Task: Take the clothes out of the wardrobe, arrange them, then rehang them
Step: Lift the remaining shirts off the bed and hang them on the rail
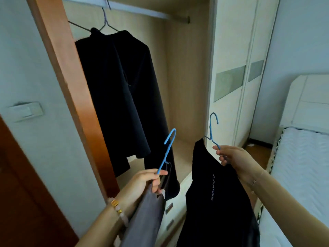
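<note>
- The wardrobe is open and fills the middle and upper left of the frame.
- A rail runs across the top of it.
- One dark jacket hangs from the rail on a thin wire hanger, in the upper middle of the frame.
- The left hand is at the lower middle. Its fingers are closed around a blue hanger, and the hook points up.
- A grey garment hangs down below the left hand, at the bottom of the frame.
- The left wrist wears a bead bracelet.
- The right hand is at the lower right. Its fingers pinch a second blue hanger just under the hook.
- A black shirt with light letters hangs from that hanger, in front of the wardrobe and outside it.
- White drawers sit low between the two garments.
- A bed is at the right edge.
- A light switch is on the wall at the left.
</note>
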Demonstrator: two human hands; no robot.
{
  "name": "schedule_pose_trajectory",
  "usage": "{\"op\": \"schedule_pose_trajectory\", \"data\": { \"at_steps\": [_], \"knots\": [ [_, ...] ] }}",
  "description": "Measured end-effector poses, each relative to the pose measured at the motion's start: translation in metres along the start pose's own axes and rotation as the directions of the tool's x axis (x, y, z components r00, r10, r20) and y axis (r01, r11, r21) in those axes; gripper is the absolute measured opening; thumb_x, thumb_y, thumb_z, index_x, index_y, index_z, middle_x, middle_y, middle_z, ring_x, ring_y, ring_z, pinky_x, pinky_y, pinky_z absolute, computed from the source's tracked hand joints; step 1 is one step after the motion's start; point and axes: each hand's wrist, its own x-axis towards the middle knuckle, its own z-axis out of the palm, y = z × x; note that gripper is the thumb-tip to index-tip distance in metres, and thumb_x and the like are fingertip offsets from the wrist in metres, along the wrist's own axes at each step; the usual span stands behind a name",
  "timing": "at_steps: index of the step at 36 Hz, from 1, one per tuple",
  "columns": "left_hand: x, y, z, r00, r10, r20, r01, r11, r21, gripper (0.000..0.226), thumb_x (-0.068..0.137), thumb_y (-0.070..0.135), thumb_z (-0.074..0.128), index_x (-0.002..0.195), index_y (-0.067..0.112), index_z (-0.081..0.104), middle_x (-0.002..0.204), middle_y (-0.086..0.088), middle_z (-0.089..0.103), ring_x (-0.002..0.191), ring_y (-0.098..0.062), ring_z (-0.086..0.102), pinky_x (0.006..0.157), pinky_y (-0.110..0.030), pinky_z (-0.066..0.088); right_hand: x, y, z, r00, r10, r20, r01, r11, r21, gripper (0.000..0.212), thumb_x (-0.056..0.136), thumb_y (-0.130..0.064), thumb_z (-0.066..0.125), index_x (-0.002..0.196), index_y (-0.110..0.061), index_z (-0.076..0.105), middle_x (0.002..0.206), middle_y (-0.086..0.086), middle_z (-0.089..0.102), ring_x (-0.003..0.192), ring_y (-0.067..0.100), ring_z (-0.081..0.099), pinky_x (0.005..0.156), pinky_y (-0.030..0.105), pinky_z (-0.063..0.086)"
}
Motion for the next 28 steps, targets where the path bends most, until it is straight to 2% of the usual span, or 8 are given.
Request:
{"op": "schedule_pose_trajectory", "data": {
  "at_steps": [3,7,11,16,21,25,28],
  "knots": [
    [0.044,0.012,0.000,0.999,0.002,0.038,0.000,0.999,-0.033,0.030,0.094,-0.003,0.029,0.102,-0.004,0.057,0.042,0.003,0.038,0.033,-0.007,0.037,0.044,-0.021,0.046,0.020,-0.004,-0.009,0.997,-0.059,-0.057,0.055,0.996,-0.069,0.022,0.091,0.009,0.047,0.100,-0.001,0.065,0.068,0.002,0.054,0.053,0.011,0.043,0.040,0.013,0.039],
    [0.097,0.025,0.013,0.996,0.035,0.082,-0.025,0.994,-0.111,0.031,0.096,-0.002,0.025,0.102,-0.002,0.055,0.039,0.004,0.038,0.030,-0.006,0.035,0.044,-0.020,0.044,0.046,-0.007,-0.021,0.985,-0.135,-0.108,0.122,0.986,-0.114,0.024,0.090,0.010,0.048,0.099,-0.002,0.067,0.069,0.006,0.056,0.049,0.011,0.045,0.040,0.014,0.040],
    [0.151,0.033,0.028,0.993,0.107,0.050,-0.099,0.985,-0.141,0.032,0.095,-0.004,0.023,0.107,-0.002,0.053,0.038,0.005,0.038,0.028,-0.006,0.034,0.041,-0.020,0.046,0.072,-0.010,-0.028,0.971,-0.210,-0.110,0.186,0.963,-0.192,0.024,0.091,0.006,0.050,0.099,-0.007,0.069,0.074,0.010,0.057,0.047,0.011,0.044,0.051,0.022,0.038],
    [0.215,0.050,0.042,0.975,0.223,0.012,-0.220,0.967,-0.132,0.034,0.096,-0.002,0.028,0.097,0.006,0.060,0.043,0.005,0.040,0.031,-0.005,0.033,0.045,-0.018,0.048,0.117,-0.029,-0.032,0.960,-0.266,-0.089,0.238,0.941,-0.241,0.026,0.092,0.002,0.050,0.098,-0.009,0.072,0.079,0.010,0.061,0.050,0.015,0.042,0.045,0.019,0.037],
    [0.276,0.080,0.047,0.965,0.263,-0.004,-0.259,0.950,-0.172,0.031,0.096,-0.003,0.029,0.105,0.005,0.058,0.043,0.005,0.042,0.030,-0.005,0.032,0.043,-0.015,0.046,0.170,-0.051,-0.027,0.962,-0.264,-0.069,0.241,0.940,-0.242,0.028,0.096,0.001,0.046,0.104,-0.008,0.071,0.074,0.007,0.065,0.046,0.013,0.043,0.043,0.018,0.039],
    [0.317,0.099,0.046,0.957,0.288,-0.041,-0.290,0.933,-0.215,0.029,0.096,-0.002,0.030,0.110,0.002,0.055,0.040,0.004,0.044,0.028,-0.003,0.032,0.041,-0.014,0.044,0.213,-0.069,-0.013,0.972,-0.233,-0.038,0.219,0.951,-0.219,0.027,0.095,0.002,0.048,0.099,-0.006,0.073,0.071,0.006,0.065,0.042,0.011,0.044,0.038,0.016,0.036],
    [0.341,0.112,0.048,0.955,0.287,-0.078,-0.297,0.921,-0.251,0.031,0.096,-0.005,0.030,0.118,-0.007,0.052,0.041,0.001,0.043,0.025,-0.003,0.031,0.037,-0.013,0.039,0.244,-0.085,-0.002,0.979,-0.203,-0.010,0.197,0.958,-0.209,0.024,0.094,0.002,0.050,0.101,-0.004,0.072,0.068,0.004,0.062,0.041,0.008,0.044,0.037,0.015,0.037]
  ]
}}
